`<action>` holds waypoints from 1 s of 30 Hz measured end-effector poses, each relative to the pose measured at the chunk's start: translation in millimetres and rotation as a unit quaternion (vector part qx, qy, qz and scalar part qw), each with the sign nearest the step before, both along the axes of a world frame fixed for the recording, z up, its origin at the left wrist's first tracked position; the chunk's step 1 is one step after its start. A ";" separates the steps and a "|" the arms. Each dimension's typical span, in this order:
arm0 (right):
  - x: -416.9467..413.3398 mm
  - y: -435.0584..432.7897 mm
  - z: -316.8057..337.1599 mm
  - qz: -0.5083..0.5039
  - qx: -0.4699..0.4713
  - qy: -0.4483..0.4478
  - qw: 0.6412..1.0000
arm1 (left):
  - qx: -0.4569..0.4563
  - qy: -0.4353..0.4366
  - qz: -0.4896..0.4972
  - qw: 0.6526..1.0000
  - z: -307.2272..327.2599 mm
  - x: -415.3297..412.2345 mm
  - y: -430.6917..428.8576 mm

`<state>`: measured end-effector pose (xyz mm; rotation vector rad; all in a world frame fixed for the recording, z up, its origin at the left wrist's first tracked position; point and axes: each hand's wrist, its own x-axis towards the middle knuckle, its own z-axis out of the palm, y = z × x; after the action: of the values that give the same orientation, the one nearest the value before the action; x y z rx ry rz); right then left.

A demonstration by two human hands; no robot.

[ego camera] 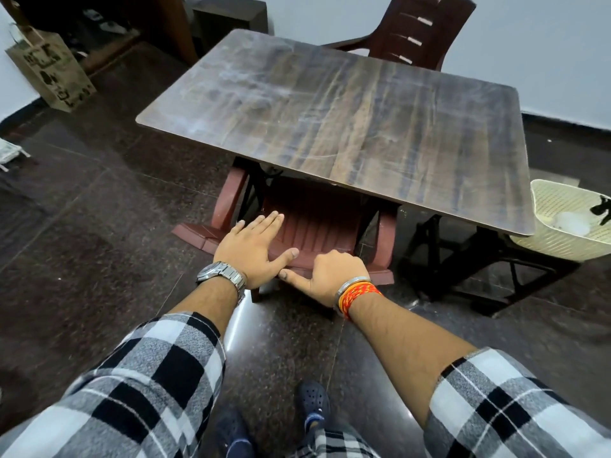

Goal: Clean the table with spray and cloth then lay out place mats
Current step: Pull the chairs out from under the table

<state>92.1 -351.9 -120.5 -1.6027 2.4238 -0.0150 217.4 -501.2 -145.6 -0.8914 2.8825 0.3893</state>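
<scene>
A dark wood-grain table with pale streaks on its top stands in front of me. Nothing lies on it. A red-brown plastic chair is tucked under its near edge. My left hand rests flat on the top of the chair's backrest, fingers spread, thumb hooked over the rim. My right hand curls over the same rim just to the right, fingers folded behind it, thumb pointing left. No spray bottle, cloth or place mats are in view.
A second dark plastic chair stands at the table's far side against the wall. A cream perforated basket sits at the table's right end. A brown paper bag leans at the far left. Dark stone floor lies all around.
</scene>
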 end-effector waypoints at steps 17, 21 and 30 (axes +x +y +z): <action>6.4 -34.8 -3.6 -0.064 0.025 0.029 0.997 | 0.007 0.008 -0.026 1.000 -0.2 -0.8 -36.5; 8.0 -34.1 -3.9 -0.074 0.040 0.019 0.996 | 0.023 0.010 -0.035 0.999 0.8 2.1 -35.6; 19.0 -74.3 5.8 -0.116 -0.062 -0.037 0.991 | 0.027 0.086 0.008 0.996 24.2 30.7 -82.2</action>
<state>111.1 -426.2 -114.6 -1.3324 2.5800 -0.2665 248.1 -583.5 -121.4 -0.9147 3.0053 0.5684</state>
